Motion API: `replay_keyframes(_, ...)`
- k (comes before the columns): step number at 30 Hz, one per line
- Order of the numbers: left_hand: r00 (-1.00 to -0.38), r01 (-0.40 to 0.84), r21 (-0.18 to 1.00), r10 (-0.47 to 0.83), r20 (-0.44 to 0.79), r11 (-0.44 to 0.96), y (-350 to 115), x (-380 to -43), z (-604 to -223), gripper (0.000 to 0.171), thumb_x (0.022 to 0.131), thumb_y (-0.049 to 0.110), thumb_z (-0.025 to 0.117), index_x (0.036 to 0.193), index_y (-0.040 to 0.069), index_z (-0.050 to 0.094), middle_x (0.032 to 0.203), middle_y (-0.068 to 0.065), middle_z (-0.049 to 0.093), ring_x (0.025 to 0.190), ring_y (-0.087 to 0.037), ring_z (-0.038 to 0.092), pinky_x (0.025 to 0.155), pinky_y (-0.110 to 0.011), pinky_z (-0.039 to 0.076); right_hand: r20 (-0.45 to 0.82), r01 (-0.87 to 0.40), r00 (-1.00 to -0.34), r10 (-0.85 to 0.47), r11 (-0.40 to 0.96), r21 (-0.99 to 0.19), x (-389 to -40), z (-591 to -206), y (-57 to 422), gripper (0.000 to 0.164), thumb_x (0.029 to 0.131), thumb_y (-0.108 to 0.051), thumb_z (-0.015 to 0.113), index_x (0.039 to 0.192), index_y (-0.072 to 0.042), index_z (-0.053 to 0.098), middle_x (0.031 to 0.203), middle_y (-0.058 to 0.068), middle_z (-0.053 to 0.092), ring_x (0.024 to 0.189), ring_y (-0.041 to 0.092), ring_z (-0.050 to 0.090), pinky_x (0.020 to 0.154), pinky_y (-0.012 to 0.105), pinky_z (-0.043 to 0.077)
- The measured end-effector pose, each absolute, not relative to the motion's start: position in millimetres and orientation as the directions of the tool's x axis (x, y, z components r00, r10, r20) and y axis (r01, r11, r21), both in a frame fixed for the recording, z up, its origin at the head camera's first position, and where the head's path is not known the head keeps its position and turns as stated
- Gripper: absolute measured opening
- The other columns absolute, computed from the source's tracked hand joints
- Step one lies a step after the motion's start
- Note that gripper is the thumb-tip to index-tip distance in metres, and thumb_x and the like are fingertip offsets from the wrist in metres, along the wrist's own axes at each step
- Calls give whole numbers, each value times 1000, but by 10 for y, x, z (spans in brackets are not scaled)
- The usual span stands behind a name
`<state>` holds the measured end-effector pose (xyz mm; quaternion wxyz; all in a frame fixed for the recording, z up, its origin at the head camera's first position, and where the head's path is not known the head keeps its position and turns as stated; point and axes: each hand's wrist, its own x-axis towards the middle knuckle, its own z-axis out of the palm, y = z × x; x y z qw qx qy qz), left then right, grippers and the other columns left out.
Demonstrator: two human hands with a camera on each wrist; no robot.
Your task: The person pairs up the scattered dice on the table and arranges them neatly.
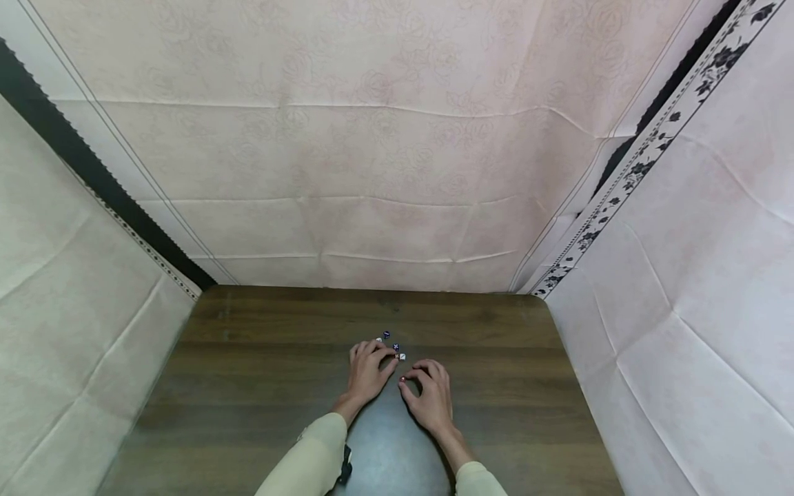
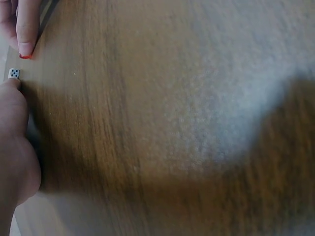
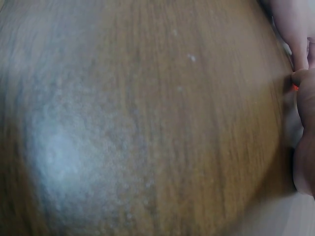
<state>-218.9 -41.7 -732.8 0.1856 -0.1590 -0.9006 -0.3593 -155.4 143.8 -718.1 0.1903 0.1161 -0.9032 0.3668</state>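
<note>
In the head view my left hand (image 1: 367, 373) reaches over the wooden table, thumb and index fingertip pinching a small red die (image 1: 397, 356). A white die (image 1: 402, 357) sits directly beside it; this white die (image 2: 14, 73) shows black pips by the left thumb tip in the left wrist view. Nearer to me and to the right, my right hand (image 1: 432, 399) pinches another red die (image 1: 402, 379) between thumb and index finger. Just beyond the left fingers lie a blue die (image 1: 395, 346), a second blue die (image 1: 387, 335) and a white die (image 1: 379, 339), partly covered by the fingers.
The brown wooden table (image 1: 267, 386) has rounded far corners. Pale patterned cloth (image 1: 372, 151) hangs behind its far edge, with more white cloth (image 1: 701, 310) along the right and left sides. A dark band (image 1: 112, 179) runs along the left cloth.
</note>
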Motion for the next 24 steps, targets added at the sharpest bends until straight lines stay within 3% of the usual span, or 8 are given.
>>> replay_keyframes(16, -921, 363, 609, 173, 349, 705, -429, -2128, -7129, 17, 100, 23, 89, 115, 16, 89, 115, -8, 78, 108, -34, 64, 118, -68, 39, 442, -362, -894, -73, 700, -616, -1589, -7190, 1449, 13, 89, -10, 94, 98, -10, 85, 121, 15, 77, 128, 40, 65, 113, 66, 46)
replay_keyframes(24, -895, 404, 580, 177, 409, 707, -440, -2151, -7169, 16, 97, 22, 91, 112, 16, 89, 111, -6, 78, 103, -29, 64, 112, -66, 42, 460, -398, -881, -113, 702, -590, -1623, -7147, 1490, 12, 91, -9, 93, 100, -10, 85, 116, 10, 78, 124, 36, 67, 112, 65, 48)
